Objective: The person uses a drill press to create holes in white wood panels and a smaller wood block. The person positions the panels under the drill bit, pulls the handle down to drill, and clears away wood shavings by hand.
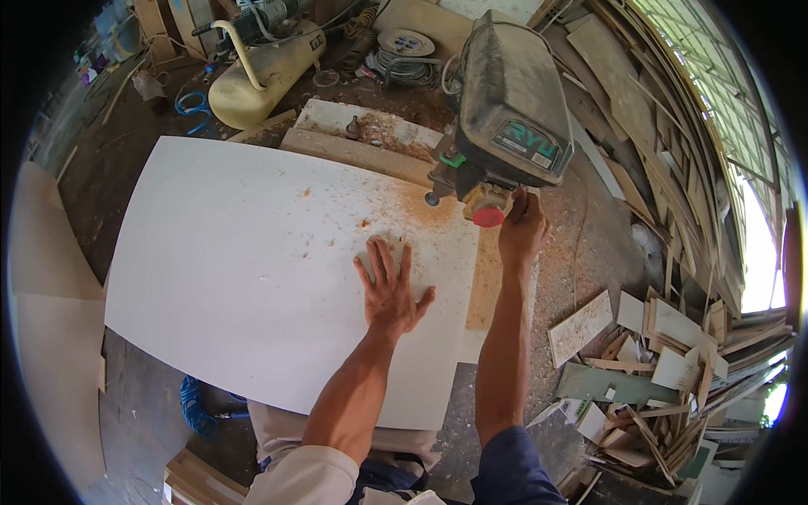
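Note:
My left hand lies flat with its fingers spread on a large white board. Wood chips and sawdust are scattered over the board beyond my fingertips. Over the board's far right part stands a drill press with a dusty dark housing. A yellow switch box with a red round button sits on its near side. My right hand is raised beside that box, its fingers curled in against the machine's underside. What those fingers grip is hidden. The drill bit is out of sight.
A cream air compressor and a cable reel stand at the back. Wood offcuts pile up on the right, with long planks leaning behind. A blue coiled hose hangs below the board's near left edge.

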A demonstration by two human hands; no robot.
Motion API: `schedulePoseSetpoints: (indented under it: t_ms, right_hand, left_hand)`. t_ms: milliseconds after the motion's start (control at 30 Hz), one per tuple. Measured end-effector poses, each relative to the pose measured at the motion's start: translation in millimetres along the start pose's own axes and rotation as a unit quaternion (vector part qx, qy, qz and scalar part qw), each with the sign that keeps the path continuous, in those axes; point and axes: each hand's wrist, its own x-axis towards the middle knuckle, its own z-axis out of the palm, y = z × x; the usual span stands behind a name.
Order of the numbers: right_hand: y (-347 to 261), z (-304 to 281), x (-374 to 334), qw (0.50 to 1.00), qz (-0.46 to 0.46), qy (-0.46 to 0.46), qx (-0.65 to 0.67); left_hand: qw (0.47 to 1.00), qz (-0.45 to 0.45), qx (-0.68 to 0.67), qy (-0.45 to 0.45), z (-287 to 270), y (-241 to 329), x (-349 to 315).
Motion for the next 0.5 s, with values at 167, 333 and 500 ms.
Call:
schedulePoseSetpoints:
  t_ms: [167,333,500]
  right_hand:
    - [1.3,2.2,-0.6,1.000,-0.003,0.005,-0.004]
    - [5.0,3.9,-1.7,1.000,-0.005,0.005,-0.004]
    - [2.3,0.2,-0.8,1.000,0.004,-0.018,-0.024]
  left_hand:
    - [1.000,-0.003,-0.002,0.006,-0.2,0.1,0.3]
    - [1.000,-0.003,-0.009,0.006,-0.8,1.0,0.0]
    - [1.000,-0.002,-0.014,0.005,0.7,0.6,0.2]
